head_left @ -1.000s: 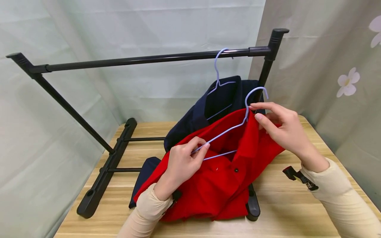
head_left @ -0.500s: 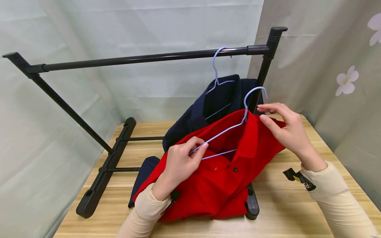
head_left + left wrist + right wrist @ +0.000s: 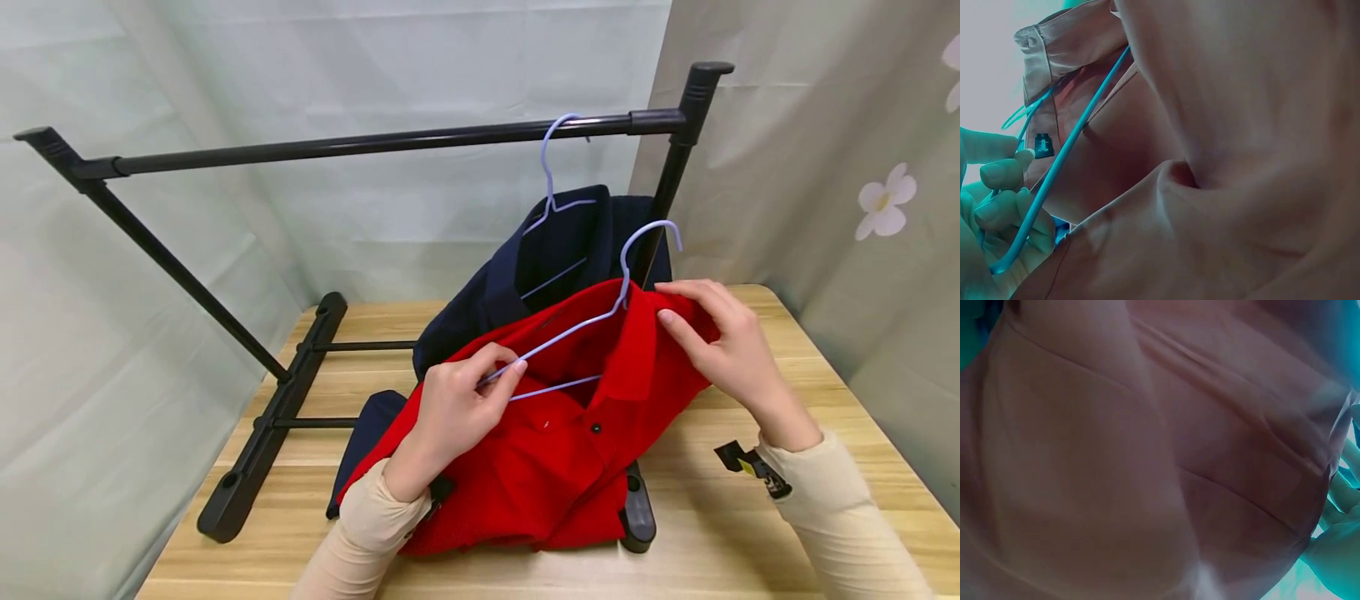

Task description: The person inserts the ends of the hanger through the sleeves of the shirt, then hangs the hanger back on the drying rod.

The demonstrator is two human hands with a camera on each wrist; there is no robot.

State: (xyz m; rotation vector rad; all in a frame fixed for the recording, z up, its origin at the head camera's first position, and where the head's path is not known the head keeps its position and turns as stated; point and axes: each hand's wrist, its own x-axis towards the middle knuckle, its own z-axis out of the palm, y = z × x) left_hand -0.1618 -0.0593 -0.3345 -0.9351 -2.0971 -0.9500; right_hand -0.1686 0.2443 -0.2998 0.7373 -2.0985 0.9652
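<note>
A red shirt with a collar and a dark button lies bunched over the rack's right side, a lilac hanger inside its neck. My left hand pinches the hanger's left arm between thumb and fingers; in the left wrist view the hanger crosses the collar opening, near a small dark label. My right hand holds the shirt's right shoulder, thumb in front and fingers along the top edge. The right wrist view is mostly shirt cloth, with that hand partly hidden behind its edge.
A black clothes rack stands on the wooden table. From its bar, behind the red shirt, a navy garment hangs on another lilac hanger. Curtains enclose the back and sides.
My right hand has moved off the collar beside the hanger hook, outward to the right and slightly down, onto the shirt's shoulder. My left hand keeps its pinch on the hanger.
</note>
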